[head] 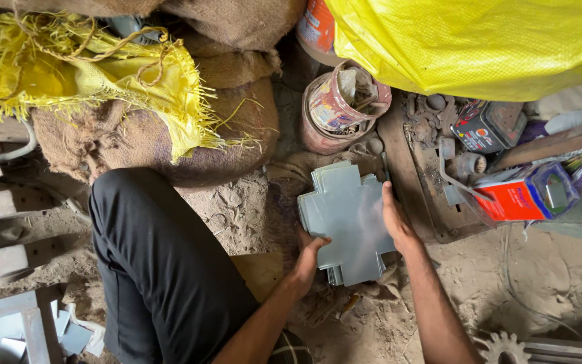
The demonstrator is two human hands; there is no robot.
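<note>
Nearest the camera, a toothed metal gear (501, 348) lies in the dust at the bottom right, and pale metal offcuts (8, 334) sit at the bottom left beside the person's dark trouser leg (159, 269).

Just beyond, both forearms reach up to a stack of grey cross-shaped metal sheets (346, 219) resting on the dirt floor (237, 209). The left hand (306, 261) grips the stack's lower left edge, thumb lying on the top sheet and fingers curled underneath out of sight. The right hand (395, 219) lies flat against the stack's right edge, fingers (389, 199) straight and close together, pressing the side rather than wrapping it.

To the right of the stack a rusty metal plate (419, 175) holds small rusted parts. Beside it lies a box-shaped red and white carton (516, 199) with a clear plastic end, tipped on its side. Just above that is a dark square tin (488, 125) with a red and white label.

Further back, directly above the stack, a dented round can (338, 108) with a faded pink and multicoloured label lies tilted, holding scrap pieces. Behind it peeks an orange container (316, 27) with a blue patch. A bright yellow plastic sack (473, 40) fills the top right; brown burlap sacks (170, 135) and frayed yellow woven cloth (82, 74) fill the top left.
</note>
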